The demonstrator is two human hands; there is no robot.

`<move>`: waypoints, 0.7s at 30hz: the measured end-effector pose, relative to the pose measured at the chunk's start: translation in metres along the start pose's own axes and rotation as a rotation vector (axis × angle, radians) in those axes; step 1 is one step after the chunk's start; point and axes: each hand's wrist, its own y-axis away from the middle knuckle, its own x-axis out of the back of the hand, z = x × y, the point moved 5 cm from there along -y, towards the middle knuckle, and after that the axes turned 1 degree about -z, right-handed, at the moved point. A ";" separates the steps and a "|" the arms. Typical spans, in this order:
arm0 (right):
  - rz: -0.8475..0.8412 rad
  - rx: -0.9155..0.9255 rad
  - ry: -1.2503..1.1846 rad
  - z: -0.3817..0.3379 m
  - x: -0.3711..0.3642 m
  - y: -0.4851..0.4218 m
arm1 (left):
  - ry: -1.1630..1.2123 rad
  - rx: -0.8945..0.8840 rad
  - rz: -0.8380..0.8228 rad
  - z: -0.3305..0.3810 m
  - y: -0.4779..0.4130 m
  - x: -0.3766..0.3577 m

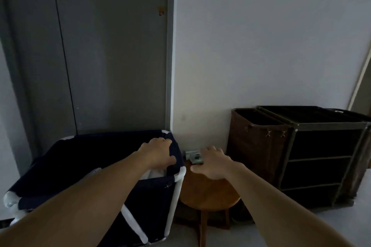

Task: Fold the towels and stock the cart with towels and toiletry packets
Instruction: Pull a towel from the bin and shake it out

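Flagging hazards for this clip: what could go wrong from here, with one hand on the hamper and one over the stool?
The packets sit near the far edge of the stool; the right hand reaching over them could push them off. The left hand holds the fabric rim of the navy hamper; leaning on it might sag or shift it.

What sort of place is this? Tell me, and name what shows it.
Probably a hotel housekeeping or linen area: a navy fabric laundry hamper on a white tube frame, a black shelved cart with a brown woven bin beside it, and small packets on a round wooden stool.
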 end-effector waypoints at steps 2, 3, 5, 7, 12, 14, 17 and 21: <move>-0.014 0.023 -0.007 0.008 0.003 -0.029 | 0.013 0.018 -0.014 -0.002 -0.027 -0.002; -0.031 0.029 -0.010 0.012 0.001 -0.043 | 0.013 0.026 -0.037 -0.003 -0.039 -0.006; -0.070 0.045 -0.006 0.018 -0.006 -0.071 | -0.003 0.041 -0.069 -0.008 -0.064 -0.014; -0.098 0.053 0.007 0.022 -0.013 -0.101 | -0.003 0.052 -0.085 -0.015 -0.091 -0.021; -0.115 0.066 0.015 0.025 -0.028 -0.190 | 0.016 0.059 -0.126 -0.048 -0.164 -0.041; -0.134 0.061 0.016 0.025 -0.033 -0.225 | 0.024 0.061 -0.128 -0.066 -0.197 -0.047; -0.127 0.036 0.031 0.025 -0.033 -0.277 | 0.064 0.066 -0.112 -0.094 -0.244 -0.049; -0.147 0.043 0.052 0.018 -0.039 -0.335 | 0.109 0.072 -0.113 -0.128 -0.291 -0.058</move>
